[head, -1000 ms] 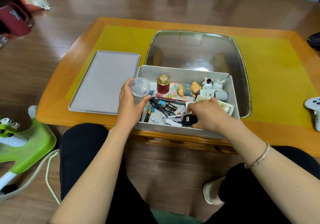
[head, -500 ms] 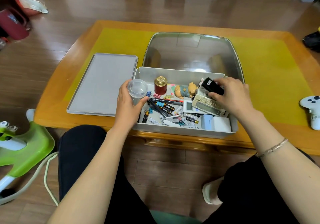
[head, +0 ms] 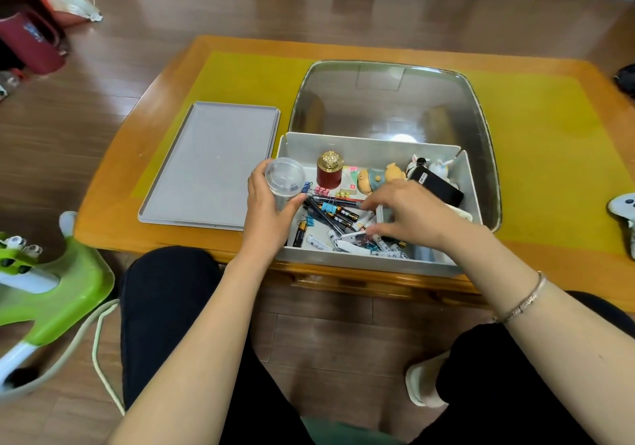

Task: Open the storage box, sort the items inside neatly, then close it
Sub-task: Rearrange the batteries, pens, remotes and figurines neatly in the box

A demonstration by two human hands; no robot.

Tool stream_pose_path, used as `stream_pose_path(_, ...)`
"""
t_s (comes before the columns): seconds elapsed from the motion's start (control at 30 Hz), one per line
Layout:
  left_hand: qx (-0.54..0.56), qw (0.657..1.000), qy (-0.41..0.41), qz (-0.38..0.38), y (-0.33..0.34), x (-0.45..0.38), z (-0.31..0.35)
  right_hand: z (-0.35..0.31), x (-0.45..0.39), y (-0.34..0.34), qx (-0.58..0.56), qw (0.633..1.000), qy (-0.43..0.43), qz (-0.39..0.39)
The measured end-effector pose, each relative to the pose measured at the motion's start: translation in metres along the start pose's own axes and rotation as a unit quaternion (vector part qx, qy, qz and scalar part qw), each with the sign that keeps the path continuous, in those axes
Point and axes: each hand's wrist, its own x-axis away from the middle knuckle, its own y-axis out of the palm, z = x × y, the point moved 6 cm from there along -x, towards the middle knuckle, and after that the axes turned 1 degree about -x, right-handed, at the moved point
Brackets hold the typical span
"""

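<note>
The grey storage box (head: 371,147) stands open at the table's near edge, and its flat lid (head: 213,166) lies to its left. My left hand (head: 269,214) grips a clear plastic cup (head: 285,178) at the box's left wall. My right hand (head: 410,216) reaches into the box with fingers spread. Its fingertips touch the jumble of pens, batteries and clips (head: 338,217). A black device (head: 438,186) lies at the back right beside small white rabbit figures (head: 441,164). A red jar with a gold top (head: 330,171) and a small doll (head: 376,178) stand along the back.
A large silver tray (head: 481,118) sits behind the box on the yellow mat (head: 240,80). A white game controller (head: 623,204) lies at the table's right edge. A green plastic toy (head: 51,279) stands on the floor at the left, by my knee.
My right hand carried the black device from the box's front to its back right, left it there, and moved back over the pens. My left hand still holds the cup.
</note>
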Motion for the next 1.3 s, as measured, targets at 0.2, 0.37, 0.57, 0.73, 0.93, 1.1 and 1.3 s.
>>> stream_pose_path(0.2,-0.002,1.000,0.009,0.017,0.011,0.012,0.005,-0.012,-0.008,0.037,-0.005,0.986,0.010,-0.164)
stream_pose_path(0.37,-0.002,1.000,0.013,0.023,0.015,0.013,0.007,-0.008,-0.004,0.036,-0.036,0.995,0.016,-0.095)
stream_pose_path(0.57,-0.014,0.999,0.013,0.031,0.015,0.014,0.006,0.025,0.017,-0.012,-0.162,0.972,0.116,0.125)
stream_pose_path(0.73,-0.019,0.999,0.012,0.029,0.016,0.011,0.006,0.057,0.059,-0.031,-0.186,0.959,0.177,0.124)
stream_pose_path(0.93,-0.011,1.000,0.014,0.026,0.016,0.012,0.008,0.090,0.098,-0.034,-0.172,0.946,0.269,0.055)
stream_pose_path(1.1,-0.010,1.000,0.013,0.023,0.016,0.012,0.009,0.089,0.105,-0.024,-0.146,0.949,0.276,0.034)
stream_pose_path(1.3,-0.012,1.000,0.010,0.018,0.017,0.013,0.010,0.087,0.107,-0.019,-0.042,0.945,0.317,0.069)
